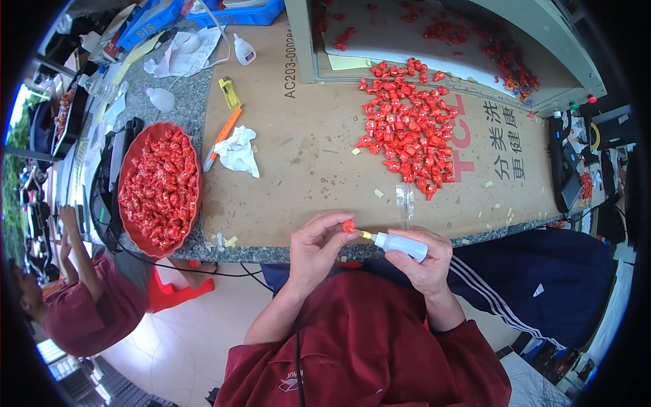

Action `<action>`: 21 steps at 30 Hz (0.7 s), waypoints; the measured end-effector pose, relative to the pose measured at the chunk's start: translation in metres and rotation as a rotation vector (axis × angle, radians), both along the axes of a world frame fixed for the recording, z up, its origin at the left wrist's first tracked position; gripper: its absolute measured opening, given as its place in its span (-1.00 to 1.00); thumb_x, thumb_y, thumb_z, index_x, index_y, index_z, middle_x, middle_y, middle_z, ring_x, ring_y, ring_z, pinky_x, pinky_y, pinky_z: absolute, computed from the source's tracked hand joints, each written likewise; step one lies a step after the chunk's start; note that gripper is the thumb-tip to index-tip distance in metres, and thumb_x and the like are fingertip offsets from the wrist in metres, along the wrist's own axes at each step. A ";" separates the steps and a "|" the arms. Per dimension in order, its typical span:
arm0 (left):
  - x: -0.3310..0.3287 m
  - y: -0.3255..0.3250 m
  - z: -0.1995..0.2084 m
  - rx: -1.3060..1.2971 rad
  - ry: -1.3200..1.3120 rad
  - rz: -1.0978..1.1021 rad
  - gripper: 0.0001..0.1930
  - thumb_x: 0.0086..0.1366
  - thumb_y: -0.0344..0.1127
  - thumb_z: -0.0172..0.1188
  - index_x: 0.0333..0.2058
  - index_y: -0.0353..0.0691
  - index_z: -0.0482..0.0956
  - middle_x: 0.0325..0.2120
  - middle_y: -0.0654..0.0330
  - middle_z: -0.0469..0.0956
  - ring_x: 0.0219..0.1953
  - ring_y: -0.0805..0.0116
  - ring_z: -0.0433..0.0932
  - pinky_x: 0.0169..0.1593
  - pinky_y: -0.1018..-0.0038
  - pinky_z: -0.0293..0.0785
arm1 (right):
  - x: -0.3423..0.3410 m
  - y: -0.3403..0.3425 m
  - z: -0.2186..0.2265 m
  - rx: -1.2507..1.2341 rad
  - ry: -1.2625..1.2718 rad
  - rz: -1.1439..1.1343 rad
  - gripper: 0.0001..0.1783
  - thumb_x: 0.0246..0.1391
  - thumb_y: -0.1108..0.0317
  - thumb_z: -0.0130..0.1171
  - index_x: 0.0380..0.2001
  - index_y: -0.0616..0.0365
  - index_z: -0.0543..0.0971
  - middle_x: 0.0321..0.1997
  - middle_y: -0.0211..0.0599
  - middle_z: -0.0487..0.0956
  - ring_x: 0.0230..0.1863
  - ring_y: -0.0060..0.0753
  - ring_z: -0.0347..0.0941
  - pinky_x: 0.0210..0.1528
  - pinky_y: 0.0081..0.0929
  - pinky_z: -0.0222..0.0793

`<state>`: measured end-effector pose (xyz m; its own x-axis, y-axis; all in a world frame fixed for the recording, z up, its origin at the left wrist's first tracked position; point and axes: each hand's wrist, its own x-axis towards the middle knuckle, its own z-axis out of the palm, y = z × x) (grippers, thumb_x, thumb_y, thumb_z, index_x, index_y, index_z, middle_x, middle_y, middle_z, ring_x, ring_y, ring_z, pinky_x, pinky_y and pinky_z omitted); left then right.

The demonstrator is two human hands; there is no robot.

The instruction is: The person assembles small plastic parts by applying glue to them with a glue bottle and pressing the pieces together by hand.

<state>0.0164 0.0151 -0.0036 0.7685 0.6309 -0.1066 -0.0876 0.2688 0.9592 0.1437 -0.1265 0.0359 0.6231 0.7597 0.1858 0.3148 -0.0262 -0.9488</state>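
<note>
Near the tabletop edge, your left grip pinches a small red piece, probably light, stiff, best held by its sides; your right grip wraps a likely soft bottle, nozzle toward the piece

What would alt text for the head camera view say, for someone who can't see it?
A person's left hand holds a small red piece while the right hand points a squeeze bottle at it, near the edge of a table partly covered with cardboard. A pile of red pieces lies ahead; a red bowl full of more sits to the left.
</note>
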 end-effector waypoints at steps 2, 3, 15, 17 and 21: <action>0.000 0.000 0.001 -0.016 -0.005 0.008 -0.73 0.09 -0.66 0.15 -0.19 -0.38 0.51 -0.25 0.11 0.48 -0.24 0.39 0.54 -0.12 0.54 0.49 | 0.000 0.000 0.001 -0.003 -0.008 0.002 -0.66 -0.27 0.49 0.37 -0.31 0.30 0.58 -0.48 -0.23 0.58 -0.52 -0.48 0.47 -0.49 -0.60 0.33; 0.001 0.000 0.001 -0.032 -0.010 0.017 -0.73 0.09 -0.66 0.15 -0.19 -0.38 0.51 -0.25 0.11 0.48 -0.24 0.38 0.54 -0.12 0.54 0.49 | 0.000 0.000 0.001 -0.003 -0.008 0.003 -0.66 -0.27 0.49 0.37 -0.31 0.30 0.58 -0.48 -0.23 0.58 -0.52 -0.48 0.47 -0.49 -0.60 0.33; 0.003 0.001 0.000 0.011 -0.025 0.043 -0.73 0.10 -0.66 0.14 -0.18 -0.41 0.48 -0.30 0.13 0.51 -0.26 0.42 0.55 -0.17 0.57 0.52 | -0.001 0.002 -0.001 0.014 -0.023 -0.022 -0.67 -0.24 0.40 0.38 -0.33 0.31 0.58 -0.58 -0.32 0.52 -0.59 -0.57 0.38 -0.55 -0.65 0.22; 0.003 0.002 0.000 0.026 -0.025 0.041 -0.73 0.10 -0.67 0.14 -0.18 -0.41 0.48 -0.30 0.13 0.51 -0.26 0.41 0.55 -0.17 0.56 0.52 | -0.001 0.000 0.001 0.008 -0.008 -0.035 -0.66 -0.24 0.41 0.38 -0.33 0.31 0.58 -0.58 -0.32 0.51 -0.60 -0.58 0.37 -0.56 -0.65 0.21; 0.001 0.003 0.000 0.017 -0.013 0.036 -0.73 0.10 -0.67 0.14 -0.18 -0.41 0.48 -0.30 0.12 0.50 -0.27 0.40 0.55 -0.17 0.56 0.52 | 0.002 -0.001 0.002 -0.029 -0.010 -0.007 -0.65 -0.28 0.49 0.38 -0.30 0.30 0.58 -0.48 -0.22 0.58 -0.52 -0.47 0.48 -0.47 -0.60 0.34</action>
